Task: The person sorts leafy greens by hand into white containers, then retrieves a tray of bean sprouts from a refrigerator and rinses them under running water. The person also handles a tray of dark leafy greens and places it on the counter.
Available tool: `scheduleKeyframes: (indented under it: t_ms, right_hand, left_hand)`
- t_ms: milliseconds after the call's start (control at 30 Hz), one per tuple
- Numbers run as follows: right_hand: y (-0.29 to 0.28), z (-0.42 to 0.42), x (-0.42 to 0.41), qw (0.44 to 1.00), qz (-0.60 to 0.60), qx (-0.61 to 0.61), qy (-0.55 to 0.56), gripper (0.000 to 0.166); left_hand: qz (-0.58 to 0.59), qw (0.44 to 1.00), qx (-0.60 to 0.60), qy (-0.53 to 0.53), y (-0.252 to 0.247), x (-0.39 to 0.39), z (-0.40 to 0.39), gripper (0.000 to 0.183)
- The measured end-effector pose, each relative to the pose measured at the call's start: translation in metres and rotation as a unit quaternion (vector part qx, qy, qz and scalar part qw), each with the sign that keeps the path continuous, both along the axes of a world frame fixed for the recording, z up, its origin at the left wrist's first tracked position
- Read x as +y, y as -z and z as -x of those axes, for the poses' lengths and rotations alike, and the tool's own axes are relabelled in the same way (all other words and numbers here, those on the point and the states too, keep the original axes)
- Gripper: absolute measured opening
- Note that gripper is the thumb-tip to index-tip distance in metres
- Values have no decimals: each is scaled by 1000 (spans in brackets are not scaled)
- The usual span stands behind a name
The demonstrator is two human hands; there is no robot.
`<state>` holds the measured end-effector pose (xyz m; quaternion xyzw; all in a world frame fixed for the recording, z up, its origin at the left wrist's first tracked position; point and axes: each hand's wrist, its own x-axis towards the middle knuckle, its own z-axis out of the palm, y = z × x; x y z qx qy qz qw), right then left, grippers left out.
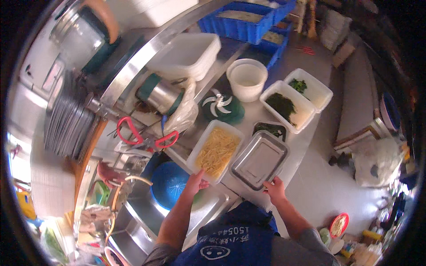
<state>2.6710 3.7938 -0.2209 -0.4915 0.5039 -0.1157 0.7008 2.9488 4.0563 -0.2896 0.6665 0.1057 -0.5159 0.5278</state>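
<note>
My left hand grips the near corner of a white plastic tub, its fingertips at the rim. Yellow shredded food fills the tub's bottom; its kind is unclear. Pinched at its near right corner by my right hand is a shallow rectangular metal tray that looks bare inside. The tray's far end overlaps a dark-rimmed container of dark green leaves. Both the tub and the tray are over a steel worktop, side by side in front of me.
Farther along stand two white tubs of greens, nested white buckets, a bladed green part and blue crates. Left are red-handled scissors, a blue basin and a steel sink. White containers are stacked behind.
</note>
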Motion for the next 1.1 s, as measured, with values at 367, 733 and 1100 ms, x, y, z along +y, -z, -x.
scheduleKeyframes:
  t_ms: [367,733,1100]
  right_hand:
    - [-30,-48,52,926,52,-55,-370,31]
    - [68,-135,216,846,-85,63,-523,55]
    - [118,-171,311,880,-141,142,-431,37]
  left_hand:
    - [154,985,-70,30,-89,79,70,64]
    - [29,975,-73,-209,-27,224,97,40]
    - [-360,741,-566,13,-29,344,-156,33]
